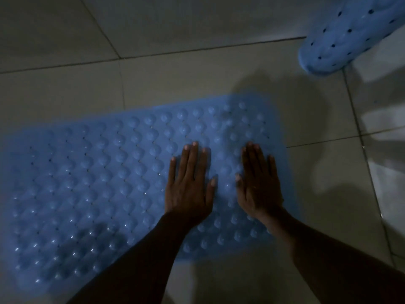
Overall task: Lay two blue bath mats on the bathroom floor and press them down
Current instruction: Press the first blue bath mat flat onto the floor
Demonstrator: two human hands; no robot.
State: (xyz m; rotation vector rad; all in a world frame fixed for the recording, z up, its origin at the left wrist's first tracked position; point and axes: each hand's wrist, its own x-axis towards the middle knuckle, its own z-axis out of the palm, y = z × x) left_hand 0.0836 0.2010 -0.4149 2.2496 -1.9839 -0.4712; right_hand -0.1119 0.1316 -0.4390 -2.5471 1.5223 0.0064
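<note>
A blue bath mat (98,183) with rows of round bumps and small holes lies flat on the tiled floor, stretching from the left edge to right of centre. My left hand (189,185) rests palm down on its right part, fingers spread. My right hand (259,183) lies flat beside it, near the mat's right end. Both hands hold nothing. A second blue bath mat (350,34), folded or curled over, sits at the top right corner, apart from the first.
Pale grey floor tiles (197,80) with dark grout lines surround the mat. Dark shadows fall on the tiles right of the mat. The light is dim.
</note>
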